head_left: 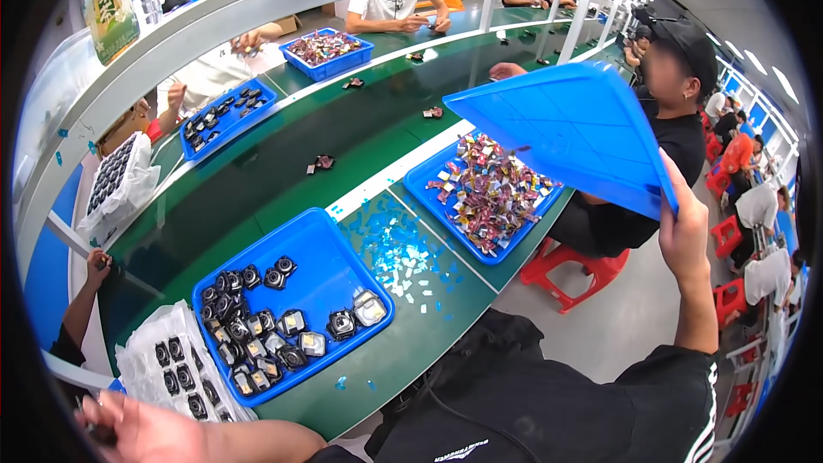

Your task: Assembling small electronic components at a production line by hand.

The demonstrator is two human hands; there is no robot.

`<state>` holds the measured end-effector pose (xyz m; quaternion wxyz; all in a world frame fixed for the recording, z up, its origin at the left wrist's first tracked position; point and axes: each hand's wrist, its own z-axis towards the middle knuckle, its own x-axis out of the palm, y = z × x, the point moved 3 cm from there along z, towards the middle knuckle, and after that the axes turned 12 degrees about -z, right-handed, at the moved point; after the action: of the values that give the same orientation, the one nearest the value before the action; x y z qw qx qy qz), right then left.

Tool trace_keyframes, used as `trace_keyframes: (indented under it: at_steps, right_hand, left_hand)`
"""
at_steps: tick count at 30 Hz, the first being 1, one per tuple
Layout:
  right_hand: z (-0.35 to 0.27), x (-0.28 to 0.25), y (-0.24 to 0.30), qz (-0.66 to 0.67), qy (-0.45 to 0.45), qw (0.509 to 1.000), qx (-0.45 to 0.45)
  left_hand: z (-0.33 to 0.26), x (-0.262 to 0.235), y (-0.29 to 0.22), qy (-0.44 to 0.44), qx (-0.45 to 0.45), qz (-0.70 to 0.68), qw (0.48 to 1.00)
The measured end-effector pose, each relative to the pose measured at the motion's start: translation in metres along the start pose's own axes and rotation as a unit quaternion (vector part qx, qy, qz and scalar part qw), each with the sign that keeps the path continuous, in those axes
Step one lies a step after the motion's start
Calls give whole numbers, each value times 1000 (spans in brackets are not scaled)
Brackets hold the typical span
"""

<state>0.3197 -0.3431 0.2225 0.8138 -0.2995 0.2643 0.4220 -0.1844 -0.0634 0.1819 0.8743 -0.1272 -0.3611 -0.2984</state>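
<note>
My right hand (686,227) grips the corner of a blue plastic tray (561,124), holding it up and steeply tilted. Beneath it, another blue tray (553,207) on the bench holds a heap of small reddish-brown and white parts (489,197). At the lower left, my left hand (146,430) is blurred, its fingers curled around something dark that I cannot make out. Close by lies a white moulded tray (141,351) with rows of black camera-like modules (176,377). Beside that, a blue tray (330,244) carries several loose black modules (249,326).
Blue film scraps and white bits (399,249) litter the green bench between the trays. A dark green conveyor belt (257,197) carries scattered small parts. More trays stand beyond it, including a blue one (364,56). A person in black (677,133) sits right, near a red stool (574,274).
</note>
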Motion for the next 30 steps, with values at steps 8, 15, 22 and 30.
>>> trace_keyframes:
  at_steps: [8,15,22,30]
  right_hand:
    - [-61,42,-18,351,-3,876,331]
    - [-89,75,-8,569,-19,702,427]
    - [-100,95,-5,615,-7,665,424]
    - [-93,106,13,615,-23,671,414]
  left_hand:
    - [-157,128,132,320,-250,312,859]
    - [-215,153,168,455,-128,424,773]
    - [-222,158,173,491,-137,445,736]
    - [-230,142,187,482,-196,481,706]
